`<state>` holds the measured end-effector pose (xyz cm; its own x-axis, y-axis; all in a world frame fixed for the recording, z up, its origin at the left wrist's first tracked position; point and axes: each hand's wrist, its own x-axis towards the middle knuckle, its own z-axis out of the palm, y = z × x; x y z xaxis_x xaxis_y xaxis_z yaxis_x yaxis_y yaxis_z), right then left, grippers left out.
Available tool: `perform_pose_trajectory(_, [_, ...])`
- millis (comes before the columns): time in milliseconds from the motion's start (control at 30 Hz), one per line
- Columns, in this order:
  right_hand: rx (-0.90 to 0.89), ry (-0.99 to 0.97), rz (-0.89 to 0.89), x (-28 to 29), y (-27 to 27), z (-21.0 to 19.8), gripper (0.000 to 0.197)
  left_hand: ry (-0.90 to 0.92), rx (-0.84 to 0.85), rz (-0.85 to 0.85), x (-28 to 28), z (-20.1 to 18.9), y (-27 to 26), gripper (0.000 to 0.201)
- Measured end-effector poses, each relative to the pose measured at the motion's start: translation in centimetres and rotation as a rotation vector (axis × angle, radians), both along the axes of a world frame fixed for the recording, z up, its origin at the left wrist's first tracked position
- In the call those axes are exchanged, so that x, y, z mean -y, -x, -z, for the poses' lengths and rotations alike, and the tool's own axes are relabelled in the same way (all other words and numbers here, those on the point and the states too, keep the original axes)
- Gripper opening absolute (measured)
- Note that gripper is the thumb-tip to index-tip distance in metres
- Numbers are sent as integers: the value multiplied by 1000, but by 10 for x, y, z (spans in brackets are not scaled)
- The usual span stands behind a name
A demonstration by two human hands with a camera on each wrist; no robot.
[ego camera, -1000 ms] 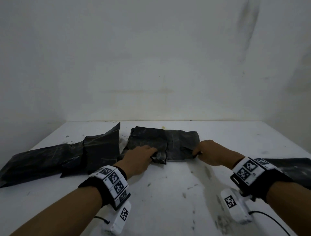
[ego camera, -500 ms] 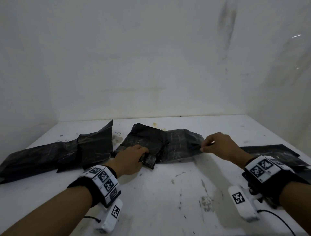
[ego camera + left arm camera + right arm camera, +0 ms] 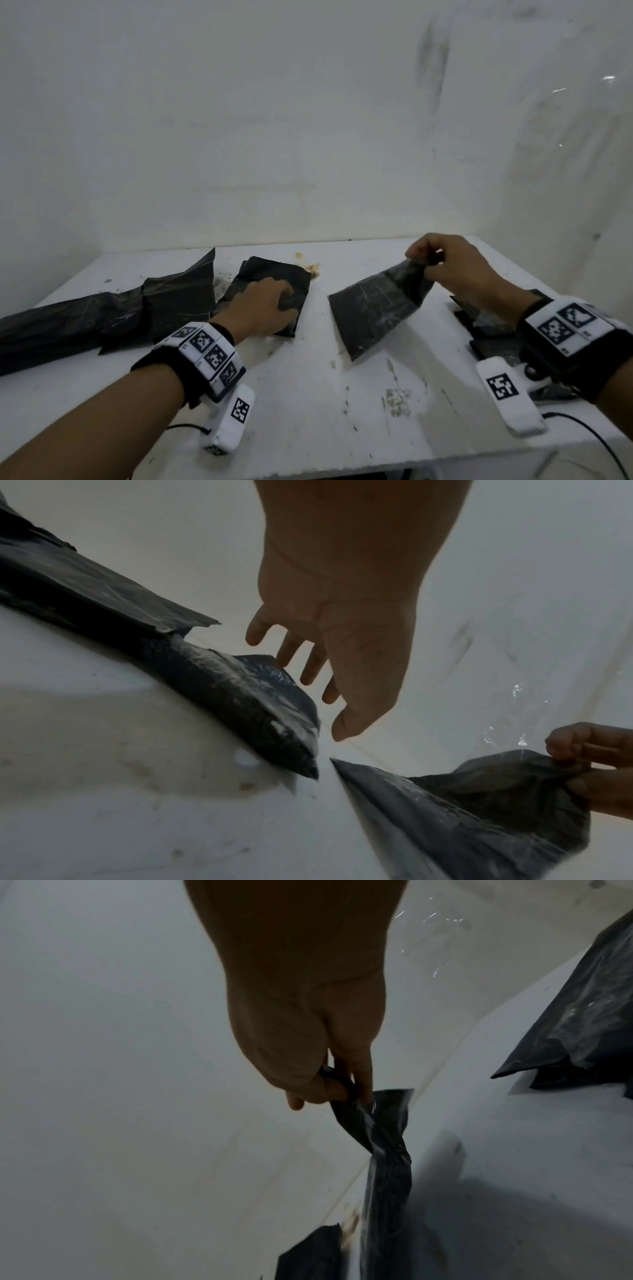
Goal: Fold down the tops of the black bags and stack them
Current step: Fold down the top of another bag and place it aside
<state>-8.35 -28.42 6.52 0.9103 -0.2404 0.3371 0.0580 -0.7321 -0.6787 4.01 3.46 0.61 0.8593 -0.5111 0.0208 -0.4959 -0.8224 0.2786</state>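
A folded black bag [image 3: 270, 277] lies on the white table [image 3: 308, 394] under my left hand [image 3: 274, 303]. That hand rests on it with relaxed fingers; in the left wrist view the left hand [image 3: 308, 696] hovers spread over the folded bag [image 3: 240, 696]. My right hand [image 3: 423, 263] pinches the top corner of a second black bag [image 3: 373, 308]. This bag hangs tilted, its lower edge near the table. The right wrist view shows the right hand [image 3: 329, 1091] gripping the twisted bag [image 3: 383, 1139].
Several unfolded black bags [image 3: 102, 315] lie in a long heap at the left. More black bags [image 3: 486, 325] lie at the right, partly hidden by my right wrist. White walls close the back and right side. The table's front edge [image 3: 376, 462] is near.
My right hand has pulled one bag off the middle pair, lifting it up and to the right. The left hand stays on the other folded bag. The view has turned right.
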Motion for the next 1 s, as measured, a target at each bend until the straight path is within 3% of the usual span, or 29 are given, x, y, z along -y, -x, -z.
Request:
perform_pose_trajectory(100, [172, -158, -92, -7, 3, -20, 61, 231, -105, 28, 14, -12, 7, 43])
perform_pose_trajectory(200, [215, -256, -218, -26, 12, -46, 61, 394, -244, 27, 22, -20, 15, 48])
perform_pose_trajectory(467, [195, -255, -422, -54, 27, -83, 65, 796, -684, -7, 28, -4, 33, 111])
perform_pose_trajectory(533, [177, -274, -449, -53, 32, -86, 66, 881, -763, 17, 28, -2, 36, 117])
perform_pose_trajectory(667, [166, -373, -462, -50, 39, -85, 65, 946, -896, 140, 24, -8, 41, 69])
perform_pose_trajectory(733, [167, -405, -425, -46, 39, -81, 65, 970, -886, 163, 22, -12, 44, 51])
perform_pose_trajectory(900, [213, -446, -234, -34, 40, -56, 61, 1020, -816, 149, 7, -16, 46, 34])
perform_pose_trajectory(1000, [198, -618, -145, -28, 35, -29, 55, 1014, -744, 103, -8, -15, 45, 30])
